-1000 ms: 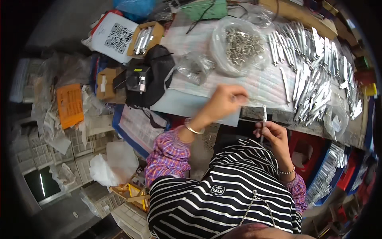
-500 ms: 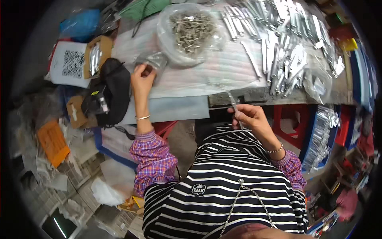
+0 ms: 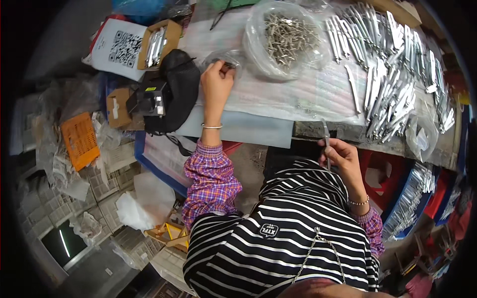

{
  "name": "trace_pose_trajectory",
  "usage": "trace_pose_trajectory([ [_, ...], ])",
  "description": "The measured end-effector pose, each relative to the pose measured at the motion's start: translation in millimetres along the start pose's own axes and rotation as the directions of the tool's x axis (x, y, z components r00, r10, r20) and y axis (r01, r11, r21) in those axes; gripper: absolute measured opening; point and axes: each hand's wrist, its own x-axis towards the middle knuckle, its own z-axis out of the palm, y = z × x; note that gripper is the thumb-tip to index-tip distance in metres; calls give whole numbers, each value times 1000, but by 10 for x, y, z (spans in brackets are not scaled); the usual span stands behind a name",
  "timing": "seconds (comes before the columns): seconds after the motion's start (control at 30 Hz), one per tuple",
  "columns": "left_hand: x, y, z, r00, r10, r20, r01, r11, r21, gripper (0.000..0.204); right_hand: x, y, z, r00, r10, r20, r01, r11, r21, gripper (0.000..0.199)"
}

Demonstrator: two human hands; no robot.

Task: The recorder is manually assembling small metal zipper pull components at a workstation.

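Note:
My left hand reaches over the table, its fingertips bent together at a small clear plastic bag with small dark parts inside. Whatever those fingers pinch is too small to make out. Close to my body, at the table's front edge, my right hand holds a thin metal strip upright between thumb and fingers. A large clear plastic bag stands open beyond my left hand. Short metal pins fill it in a heap.
Many slim metal strips lie in piles at the right, with a single strip apart. On the left sit a black pouch, a small black device and an open carton. Blue trays of strips stand below right.
The whole view has shifted, so the table appears further right. My left fingertips have come closer together at the small bag. My right hand keeps its hold on the strip.

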Motion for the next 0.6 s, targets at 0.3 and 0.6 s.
trace_pose_trajectory([
  [0.3,-48,59,-1,999,-5,50,5,1000,-18,18,13,27,-6,1000,17,-12,-16,996,85,22],
  [0.6,-45,56,2,995,-46,85,51,997,-50,16,51,-282,-85,979,-194,-61,170,947,-273,14],
])
